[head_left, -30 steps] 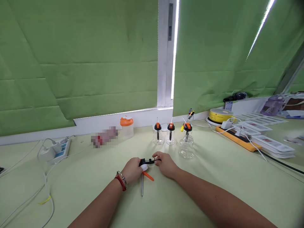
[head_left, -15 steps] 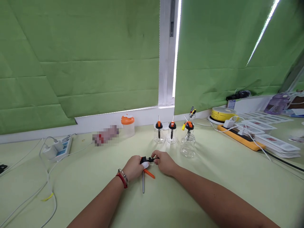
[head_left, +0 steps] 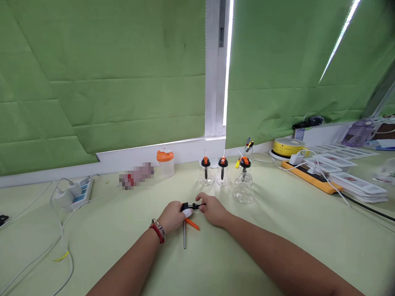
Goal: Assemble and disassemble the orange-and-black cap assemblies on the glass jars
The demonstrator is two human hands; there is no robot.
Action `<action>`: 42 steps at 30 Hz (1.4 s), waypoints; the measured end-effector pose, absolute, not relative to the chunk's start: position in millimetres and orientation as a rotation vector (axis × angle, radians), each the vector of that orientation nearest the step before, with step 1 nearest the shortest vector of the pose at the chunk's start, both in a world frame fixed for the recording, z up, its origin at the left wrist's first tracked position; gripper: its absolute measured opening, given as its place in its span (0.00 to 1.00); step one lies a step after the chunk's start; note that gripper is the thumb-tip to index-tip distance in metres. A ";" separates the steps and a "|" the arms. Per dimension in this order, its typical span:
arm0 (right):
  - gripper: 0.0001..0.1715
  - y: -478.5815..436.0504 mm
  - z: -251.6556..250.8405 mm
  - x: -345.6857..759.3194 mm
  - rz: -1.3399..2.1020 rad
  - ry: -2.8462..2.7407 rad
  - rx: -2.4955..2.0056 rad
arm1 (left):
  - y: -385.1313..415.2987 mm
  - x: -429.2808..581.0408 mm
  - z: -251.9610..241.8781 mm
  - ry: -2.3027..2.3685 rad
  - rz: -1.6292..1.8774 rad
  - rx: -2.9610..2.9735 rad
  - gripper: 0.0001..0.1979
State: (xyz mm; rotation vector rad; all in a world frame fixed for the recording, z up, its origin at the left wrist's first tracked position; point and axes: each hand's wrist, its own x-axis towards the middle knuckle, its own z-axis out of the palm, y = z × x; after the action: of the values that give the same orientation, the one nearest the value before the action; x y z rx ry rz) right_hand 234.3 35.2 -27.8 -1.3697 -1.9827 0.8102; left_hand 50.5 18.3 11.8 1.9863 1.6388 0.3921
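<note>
Head view: both hands meet at centre of the pale green tabletop (head_left: 277, 230), slightly nearer than mid-depth. The left hand (head_left: 172, 216) comes in from lower left w/ fingers curled in tight; its thumb, capped by a white fingertip cover (head_left: 187, 213), presses against the left end of a small black plastic piece (head_left: 190, 205). The right hand (head_left: 213, 210) comes in from lower right, thumb & forefinger pinching the right end of the same piece, other fingers bent & close together. The piece sits just above the table, level, between the two hands. A thin grey metal rod (head_left: 184, 239) runs from under the piece toward the near edge, and a short orange plastic lever (head_left: 193, 224) angles off to the near right; can't tell how either joins the piece. A red band and metal bangle (head_left: 158, 231) sit on the left wrist. Farther back, right of centre: two clear cups with black-and-orange tops (head_left: 205, 172), side by side, then a clear ribbed jar (head_left: 243, 191) w/ the same sort of top. Left of those, a clear tub with orange lid (head_left: 165, 163) by the white sill, then a blurred-out item. Far left: white power strip (head_left: 80, 192) w/ plug & cables trailing near. Far right: yellow round box (head_left: 288, 147), orange power strip (head_left: 311, 177), rows of white flat packs (head_left: 354, 186). Green fabric blinds (head_left: 108, 82) fill the back.
</note>
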 end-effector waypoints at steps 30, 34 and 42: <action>0.12 33.8 -27.8 233.4 0.717 -2.019 -1.444 | 23.4 44.6 2.0 1.609 0.452 1.928 0.18; 0.12 34.3 -28.3 233.7 0.720 -2.034 -1.437 | 22.6 44.5 3.2 1.614 0.439 1.920 0.18; 0.13 33.9 -28.8 233.7 0.723 -2.047 -1.424 | 22.8 44.7 3.5 1.628 0.438 1.902 0.17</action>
State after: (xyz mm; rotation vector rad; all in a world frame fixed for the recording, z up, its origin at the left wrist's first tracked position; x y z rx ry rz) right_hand 233.7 33.9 -28.8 -1.4239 -2.0468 0.7225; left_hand 44.7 22.8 3.5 1.9022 1.6275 0.4377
